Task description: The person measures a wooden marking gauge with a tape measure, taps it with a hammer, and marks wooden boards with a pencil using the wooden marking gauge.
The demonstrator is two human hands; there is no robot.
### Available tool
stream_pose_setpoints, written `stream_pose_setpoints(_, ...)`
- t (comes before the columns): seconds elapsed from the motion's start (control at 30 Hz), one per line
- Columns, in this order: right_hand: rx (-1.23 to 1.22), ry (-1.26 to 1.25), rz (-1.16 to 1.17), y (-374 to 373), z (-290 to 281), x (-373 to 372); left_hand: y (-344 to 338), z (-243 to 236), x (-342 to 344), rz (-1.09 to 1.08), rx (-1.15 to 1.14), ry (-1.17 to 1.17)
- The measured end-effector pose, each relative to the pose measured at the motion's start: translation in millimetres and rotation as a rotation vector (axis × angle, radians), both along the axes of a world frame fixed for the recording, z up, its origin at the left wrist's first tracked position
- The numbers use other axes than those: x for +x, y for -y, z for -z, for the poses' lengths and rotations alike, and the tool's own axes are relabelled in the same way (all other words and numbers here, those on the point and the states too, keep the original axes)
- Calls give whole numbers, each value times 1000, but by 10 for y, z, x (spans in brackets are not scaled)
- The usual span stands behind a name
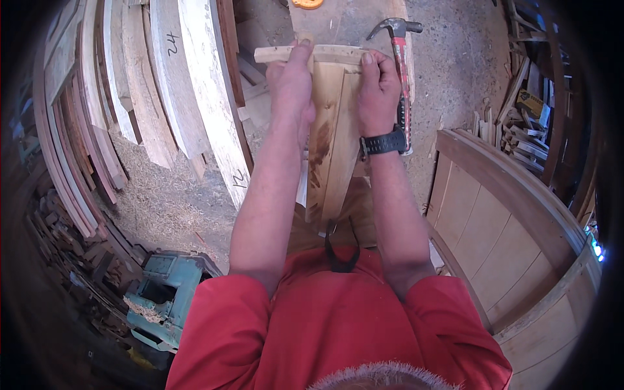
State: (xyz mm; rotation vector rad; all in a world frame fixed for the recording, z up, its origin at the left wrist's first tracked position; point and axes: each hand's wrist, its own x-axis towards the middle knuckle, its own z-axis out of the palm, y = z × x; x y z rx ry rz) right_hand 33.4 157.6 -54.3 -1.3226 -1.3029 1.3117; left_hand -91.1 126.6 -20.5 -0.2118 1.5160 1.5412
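The person's left hand [291, 81] pinches a pale wooden strip [331, 53], thumb on top and fingers mostly hidden behind. The right hand [379, 88] closes on the strip's right end, thumb against it and fingers curled. Gripping the strip apart like this probably keeps it from swivelling.

The strip lies crosswise at the far end of a narrow wooden panel [331, 123], overhanging the panel's left edge; whether the two are joined cannot be told. The panel's near end points to the person's lap, seemingly so that its length runs between the forearms and stays steady.

Beyond the strip is a pale work surface [344, 26]. A hammer [401, 55] lies along its right edge, head at the far end, probably parked there to be near the right hand yet beside the panel. A yellow object [307, 2] sits by the far left of the surface, cut off by the view.

Farther out, long boards [211, 97] lie side by side to the left, a teal machine [175, 286] stands lower left, and a large panelled piece [487, 214] leans at right.
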Motion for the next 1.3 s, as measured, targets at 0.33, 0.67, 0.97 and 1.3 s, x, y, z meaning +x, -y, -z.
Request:
stream_pose_setpoints(0.33, -76, -62, -3, -35, -24, 75, -71, -75, -21, 13, -21, 24)
stream_pose_setpoints(0.67, -13, -87, -35, 119, -3, 128, 164, -179, 101, -13, 6, 101)
stream_pose_setpoints(0.97, -73, 70, 26, -281, 23, -94, -344, 96, -140, -6, -102, 89)
stream_pose_setpoints(1.3, 0, -67, -24, -58, -24, 172, -1, -101, 29, 41, 4, -102)
